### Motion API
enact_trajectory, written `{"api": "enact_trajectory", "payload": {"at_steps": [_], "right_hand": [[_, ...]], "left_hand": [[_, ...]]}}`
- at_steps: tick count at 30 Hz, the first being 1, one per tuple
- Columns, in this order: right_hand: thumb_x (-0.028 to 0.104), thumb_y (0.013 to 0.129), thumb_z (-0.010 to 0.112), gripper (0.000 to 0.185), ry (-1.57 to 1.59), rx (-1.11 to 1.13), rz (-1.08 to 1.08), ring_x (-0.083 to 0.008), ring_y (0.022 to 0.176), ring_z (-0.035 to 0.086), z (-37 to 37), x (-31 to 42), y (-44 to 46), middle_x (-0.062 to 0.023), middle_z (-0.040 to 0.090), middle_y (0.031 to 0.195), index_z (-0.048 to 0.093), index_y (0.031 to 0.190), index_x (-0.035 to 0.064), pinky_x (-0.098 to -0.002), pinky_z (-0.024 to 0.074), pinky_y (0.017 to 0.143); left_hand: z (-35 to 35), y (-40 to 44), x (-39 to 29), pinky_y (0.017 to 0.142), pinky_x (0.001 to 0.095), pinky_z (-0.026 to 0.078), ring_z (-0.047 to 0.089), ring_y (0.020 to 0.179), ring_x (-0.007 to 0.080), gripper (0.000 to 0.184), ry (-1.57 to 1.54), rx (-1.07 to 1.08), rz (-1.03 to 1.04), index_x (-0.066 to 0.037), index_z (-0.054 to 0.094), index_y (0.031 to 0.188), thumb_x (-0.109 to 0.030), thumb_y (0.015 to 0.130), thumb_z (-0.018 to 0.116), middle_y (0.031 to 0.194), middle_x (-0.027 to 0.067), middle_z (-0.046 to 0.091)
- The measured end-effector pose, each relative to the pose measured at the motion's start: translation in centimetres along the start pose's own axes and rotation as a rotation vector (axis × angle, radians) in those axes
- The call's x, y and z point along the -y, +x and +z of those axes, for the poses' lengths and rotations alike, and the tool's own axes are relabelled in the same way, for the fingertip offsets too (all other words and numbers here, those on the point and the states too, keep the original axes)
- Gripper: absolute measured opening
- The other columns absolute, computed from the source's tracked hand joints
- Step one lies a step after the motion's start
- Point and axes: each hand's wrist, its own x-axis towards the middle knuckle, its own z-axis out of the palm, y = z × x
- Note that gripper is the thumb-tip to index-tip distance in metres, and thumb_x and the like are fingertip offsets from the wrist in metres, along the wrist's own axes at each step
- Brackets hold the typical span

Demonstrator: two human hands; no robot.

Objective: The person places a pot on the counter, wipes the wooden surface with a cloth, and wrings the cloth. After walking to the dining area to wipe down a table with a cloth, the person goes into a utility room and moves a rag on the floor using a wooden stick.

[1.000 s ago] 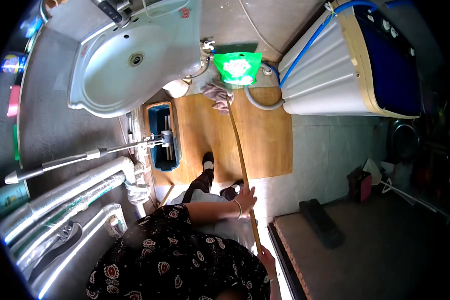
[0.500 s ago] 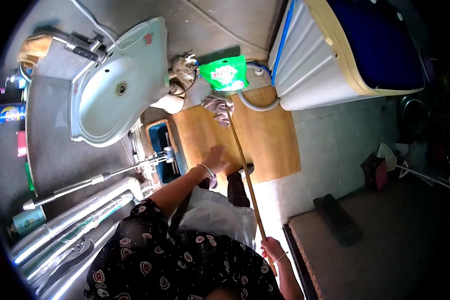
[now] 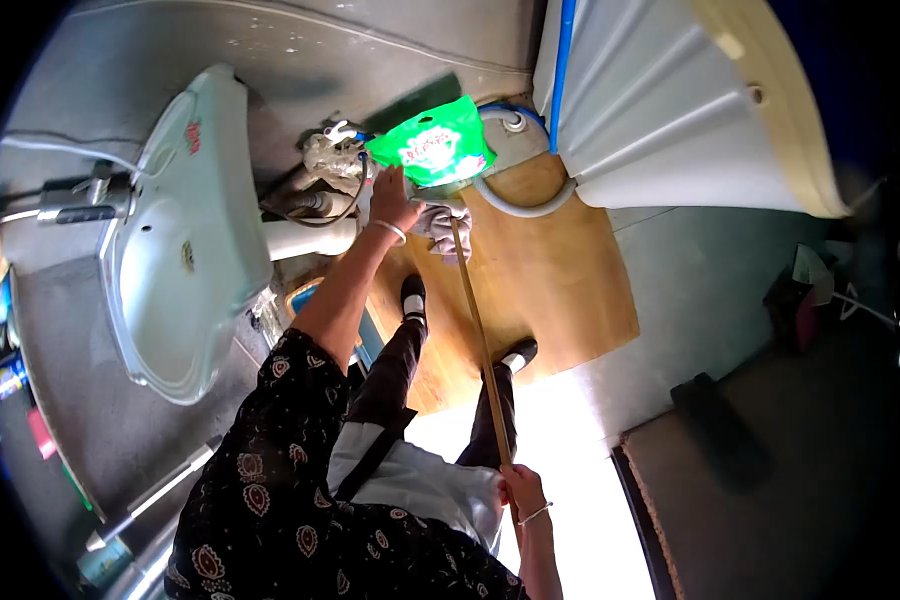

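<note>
My left hand (image 3: pixel 395 203) is stretched forward, its fingers closed at the lower left edge of a bright green bag (image 3: pixel 433 145) with white print. My right hand (image 3: pixel 523 490) is wrapped round the near part of a long wooden stick (image 3: pixel 478 335). At the stick's far end a crumpled greyish-pink cloth (image 3: pixel 443 232) lies on the wood-look floor panel (image 3: pixel 570 290), just below the bag.
A white washbasin (image 3: pixel 180 260) stands on the left, with a pipe and tap beside it. At the upper right is a ribbed white appliance (image 3: pixel 650 110) with a blue hose (image 3: pixel 562 70). A grey hose (image 3: pixel 520 208) curves over the floor. A blue tub (image 3: pixel 365 335) is partly hidden by my arm.
My left hand has let go of the stick and moved forward to the green bag. My right hand has kept hold of the stick. The view has turned and shifted closer to the bag.
</note>
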Motion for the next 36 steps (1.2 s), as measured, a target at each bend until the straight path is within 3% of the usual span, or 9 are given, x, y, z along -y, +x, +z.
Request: {"api": "enact_trajectory", "payload": {"at_steps": [7, 14, 17, 21, 22, 25, 28, 32, 36], "right_hand": [[0.019, 0.085, 0.052, 0.020, 0.133, 0.149, -0.064, -0.0105, 0.044, 0.049, 6.6, 3.2, 8.4, -0.0043, 0.052, 0.062, 0.052, 0.091, 0.0006, -0.0228, 0.0396, 0.037], [0.019, 0.085, 0.051, 0.022, 0.348, 0.225, -0.011, -0.0108, 0.050, 0.050, 11.7, 6.6, 18.1, -0.0041, 0.051, 0.067, 0.049, 0.100, 0.0026, -0.0224, 0.0402, 0.038], [0.018, 0.085, 0.051, 0.023, 0.429, 0.248, 0.015, -0.0105, 0.051, 0.049, 13.1, 8.1, 19.6, -0.0038, 0.051, 0.068, 0.049, 0.103, 0.0042, -0.0212, 0.0389, 0.038], [0.016, 0.086, 0.050, 0.023, 0.502, 0.285, 0.058, -0.0097, 0.048, 0.045, 13.4, 8.0, 20.9, -0.0033, 0.050, 0.067, 0.049, 0.105, 0.0041, -0.0205, 0.0353, 0.037], [0.016, 0.086, 0.049, 0.023, 0.504, 0.284, 0.065, -0.0094, 0.047, 0.044, 13.4, 7.9, 21.0, -0.0031, 0.049, 0.066, 0.049, 0.105, 0.0040, -0.0205, 0.0347, 0.036], [0.016, 0.086, 0.048, 0.022, 0.535, 0.279, 0.101, -0.0082, 0.045, 0.041, 13.6, 8.4, 20.8, -0.0022, 0.047, 0.064, 0.050, 0.104, 0.0043, -0.0196, 0.0313, 0.035], [0.016, 0.087, 0.048, 0.021, 0.511, 0.256, 0.110, -0.0075, 0.045, 0.040, 13.5, 8.2, 20.7, -0.0018, 0.047, 0.063, 0.049, 0.105, 0.0049, -0.0189, 0.0297, 0.035], [0.017, 0.086, 0.048, 0.021, 0.464, 0.219, 0.118, -0.0068, 0.044, 0.040, 13.3, 8.7, 19.7, -0.0013, 0.046, 0.063, 0.049, 0.104, 0.0056, -0.0186, 0.0285, 0.035], [0.016, 0.086, 0.048, 0.021, 0.393, 0.174, 0.114, -0.0064, 0.044, 0.039, 13.0, 8.6, 18.7, -0.0007, 0.046, 0.063, 0.049, 0.104, 0.0058, -0.0188, 0.0285, 0.035]], "left_hand": [[2.4, 10.4, 4.1, 0.098, 0.0417, 0.028, 0.039, 0.107, 0.0355, 0.072, 0.188, 0.071, 0.147, 0.001, 0.042, 0.110, -0.031, 0.053, 0.074, 0.111, 0.0189, 0.045], [8.8, 16.0, 11.1, 0.098, 0.0356, 0.030, 0.037, 0.116, 0.0329, 0.107, 0.222, 0.097, 0.097, 0.001, 0.024, 0.130, -0.035, 0.046, 0.079, 0.124, 0.0207, 0.040], [9.6, 17.3, 11.1, 0.096, 0.0351, 0.033, 0.041, 0.114, 0.0318, 0.112, 0.088, 0.338, -0.067, -0.001, 0.019, 0.133, -0.033, 0.044, 0.081, 0.123, 0.0215, 0.041], [11.9, 17.6, 10.9, 0.087, 0.0368, 0.042, 0.049, 0.104, 0.0331, 0.099, 0.133, 0.218, -0.064, -0.002, 0.033, 0.124, -0.031, 0.043, 0.081, 0.114, 0.0214, 0.049], [12.0, 17.4, 10.2, 0.079, 0.0378, 0.046, 0.055, 0.093, 0.0325, 0.074, 0.182, 0.131, -0.044, -0.004, 0.047, 0.108, -0.028, 0.046, 0.080, 0.100, 0.0189, 0.057], [14.2, 17.3, 11.1, 0.071, 0.0388, 0.047, 0.058, 0.083, 0.0324, 0.052, 0.008, 0.132, 0.006, -0.007, 0.055, 0.093, -0.025, 0.051, 0.079, 0.087, 0.0156, 0.061], [15.8, 14.9, 11.2, 0.063, 0.0420, 0.045, 0.056, 0.073, 0.0369, 0.013, -0.046, 0.105, 0.072, -0.007, 0.058, 0.079, -0.014, 0.068, 0.061, 0.074, 0.0182, 0.058], [14.0, 12.6, 10.5, 0.057, 0.0444, 0.043, 0.055, 0.066, 0.0384, 0.008, -0.077, 0.031, 0.248, -0.004, 0.055, 0.071, -0.005, 0.066, 0.049, 0.066, 0.0192, 0.055], [12.2, 7.7, 11.2, 0.055, 0.0449, 0.041, 0.054, 0.065, 0.0383, 0.004, -0.142, 0.035, 0.194, -0.003, 0.053, 0.067, -0.004, 0.064, 0.049, 0.065, 0.0204, 0.054]]}}
